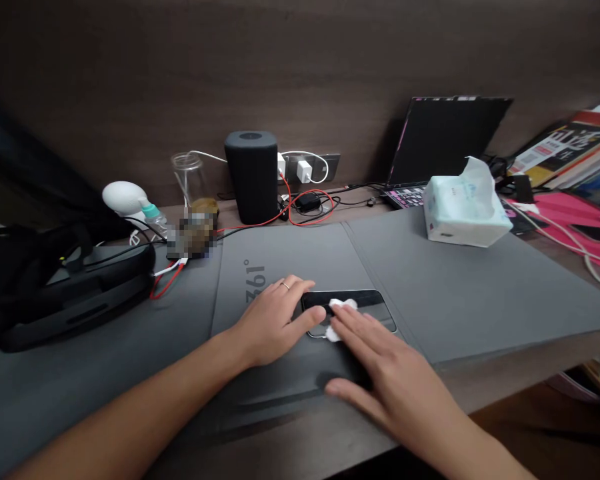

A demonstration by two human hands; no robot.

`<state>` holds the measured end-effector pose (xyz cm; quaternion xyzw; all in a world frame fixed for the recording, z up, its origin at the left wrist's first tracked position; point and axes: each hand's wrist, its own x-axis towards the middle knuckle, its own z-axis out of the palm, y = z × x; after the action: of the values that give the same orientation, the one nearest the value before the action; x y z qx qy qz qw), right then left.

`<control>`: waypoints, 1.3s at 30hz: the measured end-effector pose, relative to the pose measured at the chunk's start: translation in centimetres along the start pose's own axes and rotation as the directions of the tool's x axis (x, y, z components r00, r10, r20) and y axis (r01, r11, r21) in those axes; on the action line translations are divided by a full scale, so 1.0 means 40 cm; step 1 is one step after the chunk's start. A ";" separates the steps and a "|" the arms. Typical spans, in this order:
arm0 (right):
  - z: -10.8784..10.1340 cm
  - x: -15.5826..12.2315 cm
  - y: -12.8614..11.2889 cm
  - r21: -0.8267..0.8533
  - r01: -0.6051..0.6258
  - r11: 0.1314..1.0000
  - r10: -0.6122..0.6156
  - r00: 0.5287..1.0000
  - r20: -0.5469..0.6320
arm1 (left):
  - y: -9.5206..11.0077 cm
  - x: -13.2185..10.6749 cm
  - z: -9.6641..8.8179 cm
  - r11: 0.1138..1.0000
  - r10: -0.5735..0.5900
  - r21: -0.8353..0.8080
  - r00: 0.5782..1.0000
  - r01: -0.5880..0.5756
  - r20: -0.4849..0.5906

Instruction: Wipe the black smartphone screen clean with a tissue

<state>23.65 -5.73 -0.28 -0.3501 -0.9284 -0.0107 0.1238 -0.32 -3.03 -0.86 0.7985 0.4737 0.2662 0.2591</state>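
Right hand [387, 365] — probable tissue [333, 333] — phone [371, 304] beneath

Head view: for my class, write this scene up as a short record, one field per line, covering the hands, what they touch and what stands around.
Left hand: at the phone's left end, thumb over its face
Right hand: fingers flat on a white wad
Phone: lying on the grey mat, glossy side up
Back: black speaker, white charger in the wall
Right side: tissue box, open laptop behind it, books
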 end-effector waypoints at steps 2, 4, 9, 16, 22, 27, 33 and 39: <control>-0.009 -0.035 0.045 -0.028 -0.064 0.998 0.064 0.998 -0.006 | 0.004 0.001 0.001 0.999 0.000 0.054 1.000 -0.001 0.010; -0.015 -0.049 0.083 -0.053 -0.122 0.991 0.121 0.993 -0.011 | 0.006 0.000 0.001 0.995 0.009 0.099 1.000 -0.010 0.017; -0.014 -0.008 0.121 -0.030 -0.215 0.976 0.216 0.976 0.026 | 0.007 -0.002 0.000 0.992 0.013 0.122 1.000 -0.015 0.016; -0.010 -0.068 0.088 -0.073 -0.162 0.984 0.161 0.987 -0.022 | 0.003 0.000 0.001 0.994 0.011 0.110 1.000 -0.013 0.019; -0.013 -0.064 0.085 -0.088 -0.133 0.987 0.132 0.991 -0.013 | 0.006 0.002 -0.001 0.994 0.008 0.112 1.000 -0.010 0.018; -0.003 0.037 0.061 -0.046 -0.177 0.983 0.178 0.984 0.018 | 0.002 0.003 0.003 0.993 0.022 0.113 1.000 -0.023 0.011; 0.015 0.050 -0.035 0.011 -0.034 0.999 0.034 0.999 -0.017 | -0.002 0.004 0.006 0.993 0.042 0.109 0.999 -0.043 0.009; -0.003 -0.047 0.044 -0.054 -0.055 0.997 0.055 0.998 -0.002 | 0.003 0.004 0.001 0.993 0.025 0.115 1.000 -0.027 0.012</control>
<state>26.19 -5.63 -0.75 -0.3789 -0.9178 -0.0322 0.1147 -0.15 -2.94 -0.76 0.8197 0.4764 0.2373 0.2117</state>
